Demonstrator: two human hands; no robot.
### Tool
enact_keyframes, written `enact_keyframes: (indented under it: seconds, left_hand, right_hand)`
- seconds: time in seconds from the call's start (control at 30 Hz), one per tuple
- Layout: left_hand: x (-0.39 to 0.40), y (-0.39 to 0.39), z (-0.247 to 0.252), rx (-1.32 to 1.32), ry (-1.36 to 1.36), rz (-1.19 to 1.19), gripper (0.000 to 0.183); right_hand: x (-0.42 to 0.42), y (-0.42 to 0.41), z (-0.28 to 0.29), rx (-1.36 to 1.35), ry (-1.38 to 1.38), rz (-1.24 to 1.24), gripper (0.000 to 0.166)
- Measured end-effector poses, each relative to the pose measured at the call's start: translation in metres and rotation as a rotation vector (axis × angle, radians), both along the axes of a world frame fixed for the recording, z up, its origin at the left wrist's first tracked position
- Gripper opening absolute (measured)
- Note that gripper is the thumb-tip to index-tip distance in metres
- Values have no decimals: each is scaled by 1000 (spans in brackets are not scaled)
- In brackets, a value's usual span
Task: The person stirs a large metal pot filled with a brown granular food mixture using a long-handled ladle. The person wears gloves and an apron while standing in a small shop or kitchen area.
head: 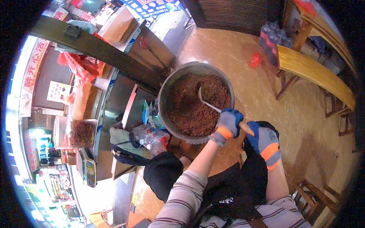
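Note:
A large round metal pot [231, 94] stands on the floor before me, holding a reddish-brown crumbly mass [182, 111]. A long-handled metal ladle or scoop [210, 105] reaches into it, its curved head partly buried right of the middle. My left hand [228, 122], in a blue-grey glove with an orange band, grips the tool by the pot's near right rim. Farther back, my right hand [263, 139], gloved alike, is closed around the end of the wooden handle [245, 128]. The right fingers are partly hidden.
To the left runs a metal counter [112, 111] bearing clear bins of brown food [82, 134] and a scale [90, 172]. Plastic bags [151, 139] and a draped cloth [122, 139] crowd the pot's left. A wooden bench [313, 74] stands right, stools [310, 196] lower right.

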State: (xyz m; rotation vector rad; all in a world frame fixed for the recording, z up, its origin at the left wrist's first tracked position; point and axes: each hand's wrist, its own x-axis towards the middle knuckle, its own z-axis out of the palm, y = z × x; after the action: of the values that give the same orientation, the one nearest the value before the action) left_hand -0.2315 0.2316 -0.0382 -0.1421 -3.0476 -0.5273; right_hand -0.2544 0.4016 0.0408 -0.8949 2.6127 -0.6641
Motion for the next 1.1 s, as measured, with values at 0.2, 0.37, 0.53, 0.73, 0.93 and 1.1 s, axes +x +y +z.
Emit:
enact_keyframes:
  seconds: [0.2,0.37,0.53,0.73,0.93,1.1]
  left_hand:
    - [43,-24,-6,-57,-303,259,20]
    - [19,-28,-40,32,-80,147,22]
    - [-2,-12,-24,16,-32,20,21]
    - [50,-40,-8,-59,-338,295,19]
    - [24,-36,-28,-71,51,104,22]
    - [-3,-19,-17,-106,-126,4,18]
  right_hand:
    - [7,-34,-31,-56,-289,161,18]
    - [21,-35,-22,48,-143,-73,26]
    - [5,-16,-21,81,-101,-1,27]
    - [9,-58,-53,66,-233,249,29]
    - [27,-47,-34,92,-242,-91,21]
    - [7,-27,-27,59,-164,-33,26]
